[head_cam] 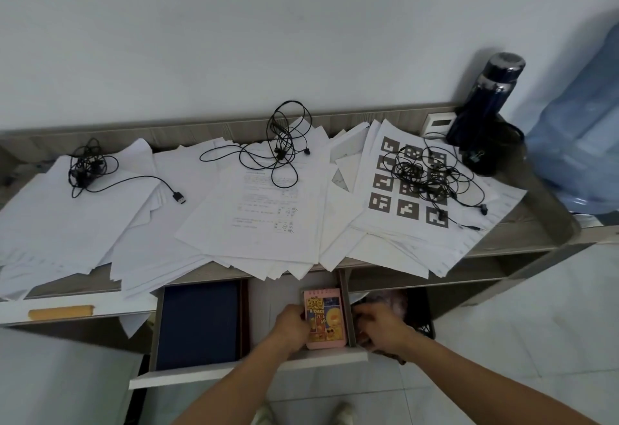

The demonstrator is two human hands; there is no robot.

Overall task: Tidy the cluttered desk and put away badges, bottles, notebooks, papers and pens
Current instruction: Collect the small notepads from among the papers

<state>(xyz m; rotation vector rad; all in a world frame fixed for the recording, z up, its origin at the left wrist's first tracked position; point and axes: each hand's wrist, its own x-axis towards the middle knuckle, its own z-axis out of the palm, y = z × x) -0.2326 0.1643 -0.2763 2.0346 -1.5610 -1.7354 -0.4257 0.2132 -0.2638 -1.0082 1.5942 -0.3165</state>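
Small pink spiral-bound notebook [324, 318] lay in open drawer [248, 368], 6 o'clock below tabletop [502, 240]. Left hand [292, 323] clamped on its left edge; right hand [378, 327] just beside, outside the drawer, fingers curled, contents unclear. Notebook likely light, stiff-covered; best held by its long edges.

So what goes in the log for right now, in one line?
left hand: holding pink notebook | place: open drawer | right hand: outside drawer's right wall | papers: on desk
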